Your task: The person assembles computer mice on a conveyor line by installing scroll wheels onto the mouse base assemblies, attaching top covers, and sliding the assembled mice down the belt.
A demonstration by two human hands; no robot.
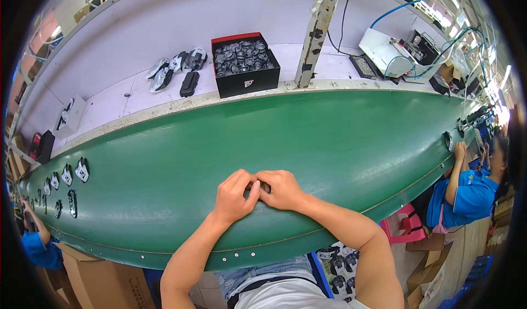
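- Left hand (235,195): bare, fingers bent toward the thumb, tips meeting the other hand's over the near half of the belt; whether they grasp anything, cannot tell.
- Right hand (281,190): bare, fingers and thumb curled inward, tips against the left's; grasp likewise cannot be told.
- Dark patch (266,187): between the two hands, within the right hand's curl and just right of the left thumb's tip; perhaps a small part, perhaps only shadow. Right hand the nearer; long axis not readable.
- Green belt (219,139): beneath both hands, running left to right.
- Black-and-white pieces (82,169): in a row on the belt, well apart from the left hand, on its side.
- Black piece (72,203): nearer the belt's front edge, long axis pointing roughly away from the person.
- Black box (230,87): on the shelf beyond the belt, filled with dark round parts (244,56).
- Black case (189,84): on the shelf, left of the box.
- Co-worker (466,194): blue shirt, far right, beside a pink stool (403,226).
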